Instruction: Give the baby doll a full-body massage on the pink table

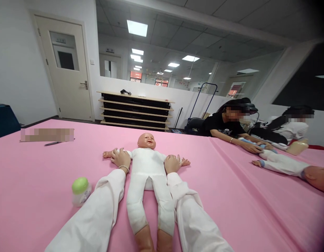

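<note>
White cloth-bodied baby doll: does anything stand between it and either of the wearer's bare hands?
Nothing visible: the left hand and right hand touch the doll at both arms. The green-lidded translucent jar stands outside the pale left sleeve.

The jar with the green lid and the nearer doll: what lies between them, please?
In the head view, the person's left sleeve lies between the jar and the nearer doll, with pink cloth showing between sleeve and doll.

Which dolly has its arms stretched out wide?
The white-clothed doll in the middle, with the camera wearer's left hand and right hand on its outspread arms. The other doll, at the far right, has its visible arm alongside its body.
</note>
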Demonstrator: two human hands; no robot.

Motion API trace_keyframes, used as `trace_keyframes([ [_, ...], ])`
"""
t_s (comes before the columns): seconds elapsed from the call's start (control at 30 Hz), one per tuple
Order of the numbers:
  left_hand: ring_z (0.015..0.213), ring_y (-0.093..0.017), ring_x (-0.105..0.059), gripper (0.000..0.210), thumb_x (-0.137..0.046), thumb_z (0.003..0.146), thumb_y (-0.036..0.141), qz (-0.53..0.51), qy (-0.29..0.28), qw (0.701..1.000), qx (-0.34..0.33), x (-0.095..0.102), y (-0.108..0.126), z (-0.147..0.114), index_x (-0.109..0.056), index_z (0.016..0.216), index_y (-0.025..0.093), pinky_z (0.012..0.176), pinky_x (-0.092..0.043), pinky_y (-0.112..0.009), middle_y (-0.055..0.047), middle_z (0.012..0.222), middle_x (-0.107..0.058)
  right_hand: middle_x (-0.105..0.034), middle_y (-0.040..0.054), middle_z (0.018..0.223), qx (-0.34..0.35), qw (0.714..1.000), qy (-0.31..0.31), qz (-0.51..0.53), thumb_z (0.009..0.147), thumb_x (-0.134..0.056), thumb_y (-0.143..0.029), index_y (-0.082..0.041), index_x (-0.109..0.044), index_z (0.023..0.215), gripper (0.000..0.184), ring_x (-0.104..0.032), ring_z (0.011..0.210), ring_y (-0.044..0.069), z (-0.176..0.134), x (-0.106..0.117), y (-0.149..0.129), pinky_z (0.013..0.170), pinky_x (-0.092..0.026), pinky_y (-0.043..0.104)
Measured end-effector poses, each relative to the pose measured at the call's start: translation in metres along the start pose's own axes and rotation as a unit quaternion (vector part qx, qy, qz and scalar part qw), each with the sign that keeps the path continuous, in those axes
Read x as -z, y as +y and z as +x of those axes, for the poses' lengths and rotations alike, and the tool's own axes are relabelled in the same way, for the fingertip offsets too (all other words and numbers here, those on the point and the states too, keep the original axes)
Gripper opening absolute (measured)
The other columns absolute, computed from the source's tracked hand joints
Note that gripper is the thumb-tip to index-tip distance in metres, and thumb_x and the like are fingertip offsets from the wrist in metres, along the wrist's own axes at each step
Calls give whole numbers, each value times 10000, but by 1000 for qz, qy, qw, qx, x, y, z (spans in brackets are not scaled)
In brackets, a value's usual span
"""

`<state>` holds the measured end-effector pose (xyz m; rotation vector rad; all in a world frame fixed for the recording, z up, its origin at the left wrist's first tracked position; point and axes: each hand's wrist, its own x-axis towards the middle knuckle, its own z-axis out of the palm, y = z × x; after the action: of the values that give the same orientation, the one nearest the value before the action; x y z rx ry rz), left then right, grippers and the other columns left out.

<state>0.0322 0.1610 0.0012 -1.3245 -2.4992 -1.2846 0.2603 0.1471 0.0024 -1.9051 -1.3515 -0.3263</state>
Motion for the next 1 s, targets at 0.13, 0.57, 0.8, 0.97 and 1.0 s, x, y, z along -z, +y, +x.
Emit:
trace_keyframes([
  [0.13, 1158, -291, -354, 292, -380, 815, 239, 15, -6, 1000, -5, 2, -1, -2, -620, 980, 215, 889, -314, -499, -109, 1210, -457, -518, 88, 1129, 0, 1000, -13, 6, 855, -486, -328, -140, -507, 1110, 317, -527, 988, 185, -3, 5, -1, 845, -449, 390],
  [0.57, 1122, -242, -418, 429, -392, 736, 88, -73, -95, 962, -246, 84, 18, -32, -485, 1155, 107, 951, -340, -389, -134, 1147, -506, -521, 97, 1146, 3, 999, -7, 53, 856, -451, -283, -139, -538, 1061, 265, -448, 1108, 222, -5, 8, -10, 971, -297, 473],
  [0.8, 1170, -213, -397, 472, -413, 772, 96, -100, -157, 855, -484, 185, -49, -85, -398, 1225, 228, 952, -371, -383, -75, 1233, -454, -579, 124, 1067, 24, 961, 28, 273, 705, -344, -161, -120, -562, 950, 331, -455, 1093, 224, 7, 47, -39, 1012, -239, 434],
  [0.97, 1270, -303, -255, 584, -544, 736, 150, -25, 127, 877, -463, 214, -91, -61, -324, 1264, 267, 1012, -256, -507, -98, 1286, -361, -577, 115, 1085, -186, 666, -325, 645, 667, -441, -175, -136, -516, 914, 261, -565, 994, 184, -14, 117, -100, 909, -390, 333],
  [1.0, 1286, -331, -212, 607, -548, 742, 207, -7, 115, 903, -415, 210, -98, -54, -287, 1291, 233, 1007, -247, -539, -128, 1312, -319, -572, 120, 1098, -241, 583, -404, 662, 675, -448, -163, -132, -500, 949, 281, -576, 988, 175, -25, 128, -110, 907, -395, 320],
])
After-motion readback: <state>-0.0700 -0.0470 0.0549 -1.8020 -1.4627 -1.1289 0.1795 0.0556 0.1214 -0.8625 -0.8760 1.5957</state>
